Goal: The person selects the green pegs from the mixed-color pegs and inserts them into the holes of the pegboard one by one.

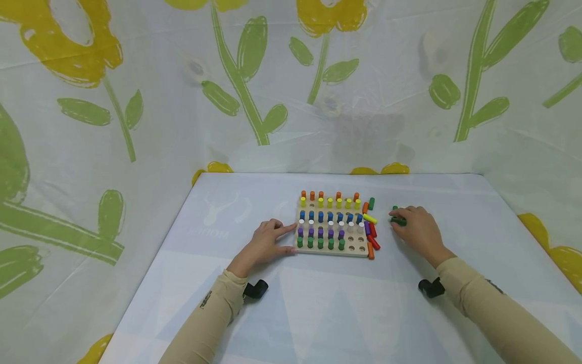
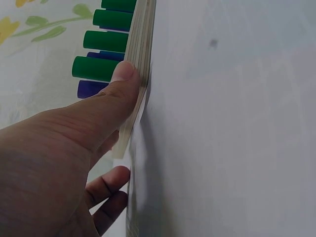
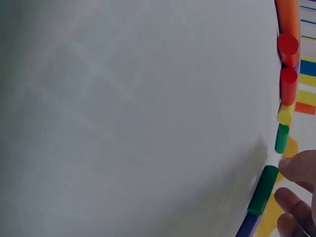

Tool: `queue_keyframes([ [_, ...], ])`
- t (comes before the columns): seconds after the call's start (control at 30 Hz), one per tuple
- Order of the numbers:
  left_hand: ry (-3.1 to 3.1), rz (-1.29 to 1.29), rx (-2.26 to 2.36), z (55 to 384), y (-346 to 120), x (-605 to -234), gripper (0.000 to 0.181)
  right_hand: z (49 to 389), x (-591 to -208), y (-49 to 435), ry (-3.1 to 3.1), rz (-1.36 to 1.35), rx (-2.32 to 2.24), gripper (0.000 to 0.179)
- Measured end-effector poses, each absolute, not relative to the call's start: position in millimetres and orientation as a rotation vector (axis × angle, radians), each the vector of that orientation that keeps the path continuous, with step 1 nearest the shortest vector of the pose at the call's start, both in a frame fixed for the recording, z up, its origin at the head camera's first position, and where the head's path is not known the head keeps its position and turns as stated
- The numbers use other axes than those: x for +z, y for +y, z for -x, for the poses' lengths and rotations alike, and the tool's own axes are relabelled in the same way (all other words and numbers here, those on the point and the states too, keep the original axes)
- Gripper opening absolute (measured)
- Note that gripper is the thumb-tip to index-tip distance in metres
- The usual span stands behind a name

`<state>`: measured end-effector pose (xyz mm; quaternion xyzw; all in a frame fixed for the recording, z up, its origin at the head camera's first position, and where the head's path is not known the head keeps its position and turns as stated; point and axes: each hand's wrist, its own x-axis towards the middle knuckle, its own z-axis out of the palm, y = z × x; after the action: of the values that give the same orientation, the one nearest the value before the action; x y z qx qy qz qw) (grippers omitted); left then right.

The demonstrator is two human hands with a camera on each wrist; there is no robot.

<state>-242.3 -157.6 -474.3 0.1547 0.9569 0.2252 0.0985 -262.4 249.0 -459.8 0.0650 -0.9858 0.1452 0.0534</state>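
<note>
In the head view, a wooden pegboard (image 1: 334, 254) holds rows of orange, yellow, blue, white, purple and green pegs, with several holes bare. My left hand (image 1: 268, 242) rests at its left side, index finger on the left edge and thumb near the front corner. The thumb (image 2: 118, 91) presses on the board's edge beside green pegs (image 2: 96, 68) in the left wrist view. Right of the board, my right hand (image 1: 419, 230) pinches a dark green peg (image 1: 398, 221) near the table. In the right wrist view, another green peg (image 3: 263, 190) lies near that hand's fingertips.
Loose pegs lie along the board's right side: a red peg (image 1: 373, 230), a yellow peg (image 1: 370, 218), an orange peg (image 1: 370, 251) and a green peg (image 1: 372, 203) among several. A purple peg (image 3: 248, 225) lies beyond the green one. Flower-patterned cloth (image 1: 318, 136) hangs around the table.
</note>
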Motion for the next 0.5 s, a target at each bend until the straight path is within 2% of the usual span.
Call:
queue_keyframes([
  [0.5,2.84,-0.462,0.658,242.3,-156.9,-474.5,0.076,271.3,-462.4,251.5,-3.058,-0.203,0.346,0.031],
])
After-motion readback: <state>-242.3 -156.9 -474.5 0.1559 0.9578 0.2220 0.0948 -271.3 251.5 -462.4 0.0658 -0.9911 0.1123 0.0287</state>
